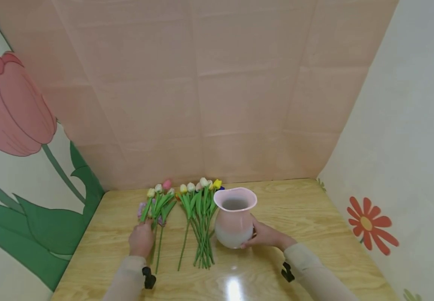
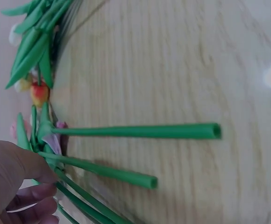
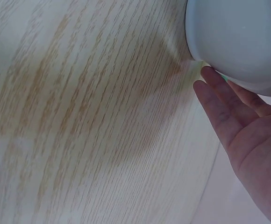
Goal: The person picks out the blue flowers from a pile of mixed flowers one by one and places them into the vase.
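On the left side of the table lies a small bunch of tulips (image 1: 160, 207) with green stems and white, yellow and pink heads. My left hand (image 1: 141, 239) is at its stems; in the left wrist view the thumb and fingers of the hand (image 2: 21, 186) close in on the green stems (image 2: 91, 203). A pink-and-white vase (image 1: 234, 225) with a flared wavy rim stands upright. My right hand (image 1: 265, 235) rests against its right side, and in the right wrist view the fingers (image 3: 224, 109) extend rather straight beside the vase's pale lower body (image 3: 240, 42).
Between the left bunch and the vase lies a larger bunch of tulips (image 1: 201, 217), stems pointing toward me. The wooden table (image 1: 299, 200) meets a pinkish cloth backdrop (image 1: 239, 104) behind. Painted walls (image 1: 408, 146) stand at both sides.
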`<state>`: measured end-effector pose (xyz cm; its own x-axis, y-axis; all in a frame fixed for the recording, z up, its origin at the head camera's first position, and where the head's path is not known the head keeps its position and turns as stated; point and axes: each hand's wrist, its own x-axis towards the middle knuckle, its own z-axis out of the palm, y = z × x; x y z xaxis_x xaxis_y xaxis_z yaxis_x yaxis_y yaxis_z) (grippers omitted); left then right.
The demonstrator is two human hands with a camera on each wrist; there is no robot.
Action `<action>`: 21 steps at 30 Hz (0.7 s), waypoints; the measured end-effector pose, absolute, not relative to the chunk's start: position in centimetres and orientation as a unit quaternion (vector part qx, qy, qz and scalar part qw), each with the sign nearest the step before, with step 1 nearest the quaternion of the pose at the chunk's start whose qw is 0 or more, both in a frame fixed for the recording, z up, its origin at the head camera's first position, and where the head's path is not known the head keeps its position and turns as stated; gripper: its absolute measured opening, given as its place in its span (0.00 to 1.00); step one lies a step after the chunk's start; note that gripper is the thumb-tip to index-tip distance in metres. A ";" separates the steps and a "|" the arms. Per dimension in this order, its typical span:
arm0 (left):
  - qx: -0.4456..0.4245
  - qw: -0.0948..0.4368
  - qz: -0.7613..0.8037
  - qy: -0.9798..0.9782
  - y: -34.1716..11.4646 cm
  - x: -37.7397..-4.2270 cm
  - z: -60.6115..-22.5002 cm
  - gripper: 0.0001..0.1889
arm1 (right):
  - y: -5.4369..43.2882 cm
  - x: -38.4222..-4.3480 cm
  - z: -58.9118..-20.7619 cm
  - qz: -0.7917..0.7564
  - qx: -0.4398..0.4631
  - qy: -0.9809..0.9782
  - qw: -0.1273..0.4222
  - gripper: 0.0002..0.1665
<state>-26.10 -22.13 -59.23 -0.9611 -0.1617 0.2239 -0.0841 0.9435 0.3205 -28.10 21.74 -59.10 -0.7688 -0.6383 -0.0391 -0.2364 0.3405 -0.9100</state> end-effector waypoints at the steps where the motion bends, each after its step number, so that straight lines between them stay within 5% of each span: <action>1: 0.060 0.125 -0.152 -0.979 -22.0 -26.2 -59.3 0.16 | 21.7 -28.1 -59.1 -0.505 -0.274 0.794 0.200 0.60; 14: -0.010 0.162 -0.160 -0.974 -18.2 -27.4 -56.8 0.12 | 21.6 -28.2 -59.1 -0.510 -0.283 0.787 0.201 0.60; 21: -0.007 0.099 -0.192 -0.976 -16.8 -27.7 -56.4 0.13 | 21.7 -28.1 -59.1 -0.505 -0.275 0.794 0.198 0.60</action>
